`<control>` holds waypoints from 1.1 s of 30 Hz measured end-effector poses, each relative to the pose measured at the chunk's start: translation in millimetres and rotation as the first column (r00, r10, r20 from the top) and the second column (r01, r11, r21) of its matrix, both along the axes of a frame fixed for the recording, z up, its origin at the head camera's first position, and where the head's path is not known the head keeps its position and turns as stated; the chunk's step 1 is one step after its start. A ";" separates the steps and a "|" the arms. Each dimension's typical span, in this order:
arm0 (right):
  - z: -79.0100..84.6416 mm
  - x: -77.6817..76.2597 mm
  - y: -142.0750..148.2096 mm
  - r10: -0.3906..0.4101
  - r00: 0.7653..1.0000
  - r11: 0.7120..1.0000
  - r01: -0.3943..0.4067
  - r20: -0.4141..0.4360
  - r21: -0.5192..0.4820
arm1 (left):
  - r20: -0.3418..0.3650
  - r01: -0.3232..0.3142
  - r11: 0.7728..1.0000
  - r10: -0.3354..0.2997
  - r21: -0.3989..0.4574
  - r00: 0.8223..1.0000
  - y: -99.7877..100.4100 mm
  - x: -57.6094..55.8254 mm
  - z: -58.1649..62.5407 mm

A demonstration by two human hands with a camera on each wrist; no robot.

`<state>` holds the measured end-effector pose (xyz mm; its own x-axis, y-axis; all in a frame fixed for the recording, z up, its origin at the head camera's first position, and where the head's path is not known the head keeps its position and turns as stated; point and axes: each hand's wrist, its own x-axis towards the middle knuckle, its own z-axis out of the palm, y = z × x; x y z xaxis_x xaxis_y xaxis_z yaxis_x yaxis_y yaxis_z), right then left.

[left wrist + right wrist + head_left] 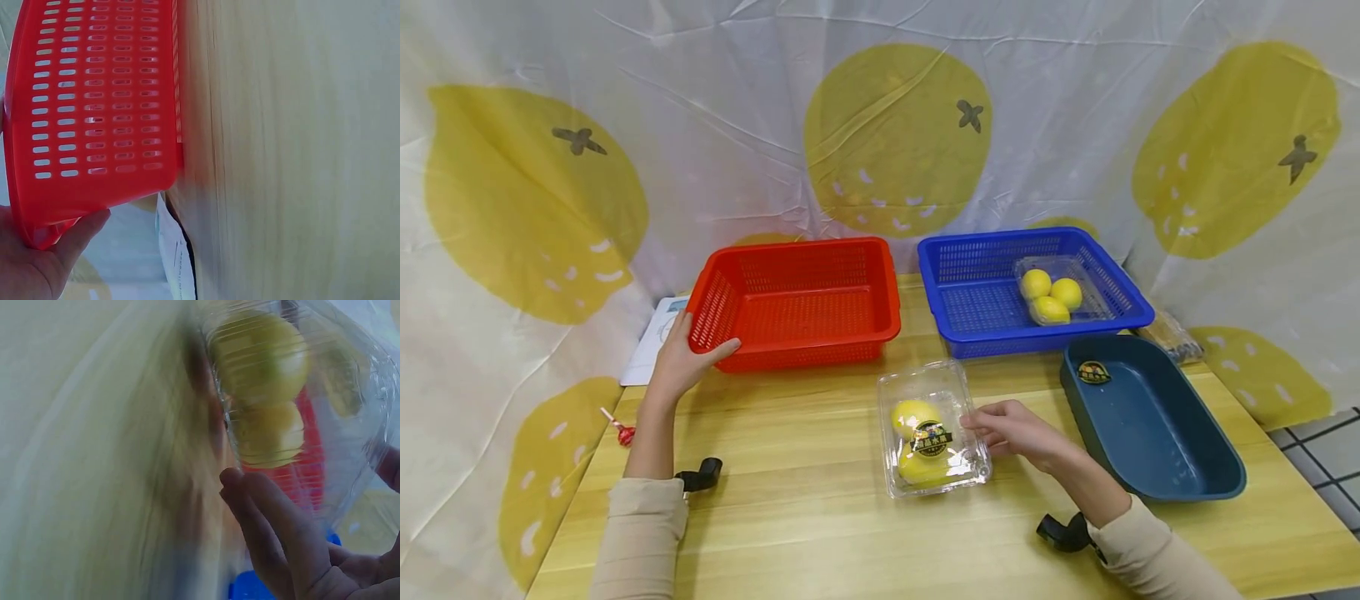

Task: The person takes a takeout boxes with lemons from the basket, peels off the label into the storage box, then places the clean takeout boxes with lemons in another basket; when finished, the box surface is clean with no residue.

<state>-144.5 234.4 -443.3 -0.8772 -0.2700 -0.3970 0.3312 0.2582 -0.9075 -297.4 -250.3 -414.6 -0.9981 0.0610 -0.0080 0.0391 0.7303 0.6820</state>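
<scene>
My left hand (pixel 683 360) grips the front left corner of a red plastic basket (pixel 805 353), thumb along the front and fingers at the left side. The slotted wall of the red basket (pixel 100 94) fills much of the left wrist view. With my right hand (pixel 1018 433) I hold the right side of a clear plastic clamshell box (pixel 934 383), between thumb and fingers. Yellow lemons (pixel 916 417) lie inside it, under a black and gold label (pixel 930 439) on the lid. The right wrist view shows the lemons (pixel 262 362) through the ribbed box wall.
A blue basket (pixel 977 340) at the back right holds another clear box with three lemons (pixel 1049 312). Right of my right hand stands a dark teal tub (pixel 1157 425) with a label (pixel 1093 372) inside. A lollipop (pixel 623 433) and a white paper (pixel 651 342) lie on the left.
</scene>
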 end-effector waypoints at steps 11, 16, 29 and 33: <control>-7.6 6.6 1.6 -0.039 0.999 0.998 0.038 0.025 0.045 | -0.047 -0.071 0.997 0.071 0.012 0.996 0.4 0.8 -6.3; -9.1 6.3 1.5 -0.036 0.999 0.999 0.035 0.015 0.039 | -0.071 -0.068 0.997 0.070 0.033 0.995 -0.1 0.6 -9.4; -10.9 6.5 0.8 -0.045 0.999 0.996 0.046 -0.012 0.079 | -0.092 -0.071 0.997 0.074 0.035 0.993 -0.7 0.4 -12.3; -9.3 5.7 1.1 -0.044 0.999 0.995 0.045 -0.011 0.089 | -0.035 -0.076 0.988 0.082 0.138 0.996 -2.3 1.3 -9.2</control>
